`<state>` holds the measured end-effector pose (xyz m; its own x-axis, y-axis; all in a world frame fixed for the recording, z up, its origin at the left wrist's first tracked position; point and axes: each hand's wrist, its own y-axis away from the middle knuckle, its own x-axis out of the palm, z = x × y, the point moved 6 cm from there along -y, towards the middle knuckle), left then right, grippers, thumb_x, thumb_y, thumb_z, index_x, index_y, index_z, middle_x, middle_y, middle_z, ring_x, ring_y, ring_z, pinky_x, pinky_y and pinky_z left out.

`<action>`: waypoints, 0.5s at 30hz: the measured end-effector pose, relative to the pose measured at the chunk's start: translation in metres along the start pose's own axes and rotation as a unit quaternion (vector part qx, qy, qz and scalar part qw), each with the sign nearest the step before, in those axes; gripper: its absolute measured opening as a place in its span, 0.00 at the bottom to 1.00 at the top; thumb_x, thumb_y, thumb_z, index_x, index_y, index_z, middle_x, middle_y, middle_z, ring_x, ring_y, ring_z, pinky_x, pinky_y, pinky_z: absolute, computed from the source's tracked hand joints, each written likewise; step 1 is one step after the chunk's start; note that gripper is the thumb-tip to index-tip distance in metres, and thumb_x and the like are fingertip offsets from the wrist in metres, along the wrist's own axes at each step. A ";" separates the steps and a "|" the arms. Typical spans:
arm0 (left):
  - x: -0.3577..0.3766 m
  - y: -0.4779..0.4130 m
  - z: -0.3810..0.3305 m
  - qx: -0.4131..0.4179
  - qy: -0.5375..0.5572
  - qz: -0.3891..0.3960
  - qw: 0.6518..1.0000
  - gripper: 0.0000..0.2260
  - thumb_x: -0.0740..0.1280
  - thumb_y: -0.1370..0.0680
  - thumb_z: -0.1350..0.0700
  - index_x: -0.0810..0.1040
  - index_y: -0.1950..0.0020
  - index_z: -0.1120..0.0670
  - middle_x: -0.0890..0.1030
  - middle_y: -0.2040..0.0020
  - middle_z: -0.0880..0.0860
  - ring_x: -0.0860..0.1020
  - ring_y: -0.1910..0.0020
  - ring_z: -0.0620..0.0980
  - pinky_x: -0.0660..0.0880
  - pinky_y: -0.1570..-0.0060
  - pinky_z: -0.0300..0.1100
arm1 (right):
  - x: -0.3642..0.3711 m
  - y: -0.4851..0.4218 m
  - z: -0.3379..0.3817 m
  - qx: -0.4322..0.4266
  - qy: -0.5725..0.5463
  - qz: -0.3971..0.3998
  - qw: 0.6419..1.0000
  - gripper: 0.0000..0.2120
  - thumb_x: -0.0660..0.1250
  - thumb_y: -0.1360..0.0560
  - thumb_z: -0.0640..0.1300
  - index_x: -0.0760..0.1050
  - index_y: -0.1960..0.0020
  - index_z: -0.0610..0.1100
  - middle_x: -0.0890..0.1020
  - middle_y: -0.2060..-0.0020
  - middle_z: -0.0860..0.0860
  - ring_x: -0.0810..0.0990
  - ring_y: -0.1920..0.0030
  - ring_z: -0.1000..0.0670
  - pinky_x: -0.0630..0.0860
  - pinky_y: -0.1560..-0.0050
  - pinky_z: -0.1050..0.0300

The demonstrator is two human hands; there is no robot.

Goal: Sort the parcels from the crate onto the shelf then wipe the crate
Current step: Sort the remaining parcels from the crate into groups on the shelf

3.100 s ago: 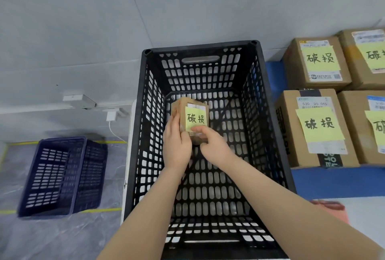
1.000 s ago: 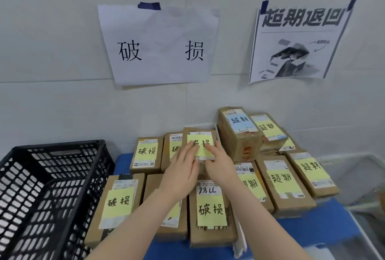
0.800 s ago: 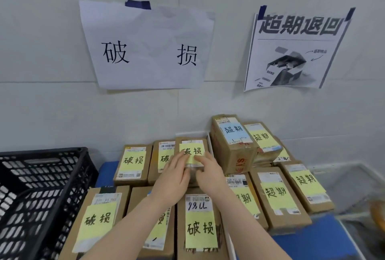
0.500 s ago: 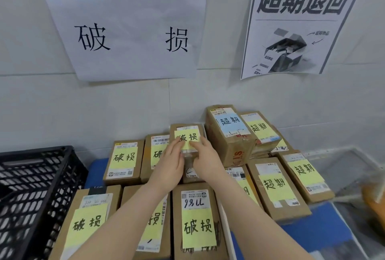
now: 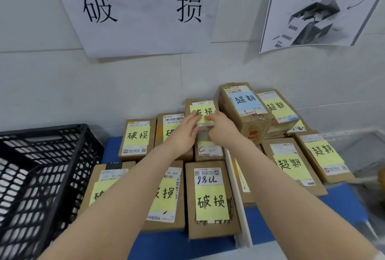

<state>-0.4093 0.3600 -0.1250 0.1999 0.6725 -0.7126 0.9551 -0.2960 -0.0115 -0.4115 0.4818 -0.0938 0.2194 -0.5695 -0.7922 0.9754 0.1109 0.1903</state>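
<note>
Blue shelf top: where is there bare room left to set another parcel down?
Bare blue shelf top shows front right, beyond the white divider strip, and in a narrow strip between the black plastic crate and the brown cardboard parcels. The middle is packed; both hands, left hand and right hand, hold a small parcel atop the back row.

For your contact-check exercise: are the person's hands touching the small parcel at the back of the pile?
Touching. The head view shows the left hand and right hand closed around the small parcel, fingers overlapping its yellow note.
</note>
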 end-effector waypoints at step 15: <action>-0.003 0.083 0.010 -0.040 -0.038 0.024 0.998 0.29 0.51 0.17 0.58 0.38 0.21 0.48 0.40 0.21 0.47 0.59 0.25 0.52 0.60 0.34 0.38 | 0.000 0.008 0.007 -0.007 0.087 0.044 0.995 0.28 0.60 0.26 0.33 0.61 0.27 0.43 0.66 0.30 0.44 0.72 0.36 0.41 0.73 0.42 0.52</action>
<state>-0.3332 0.3266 -0.1305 0.2317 0.6050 -0.7618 0.9597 -0.2702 0.0773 -0.4037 0.4767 -0.0878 0.3035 -0.4073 -0.8614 0.9521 0.1660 0.2569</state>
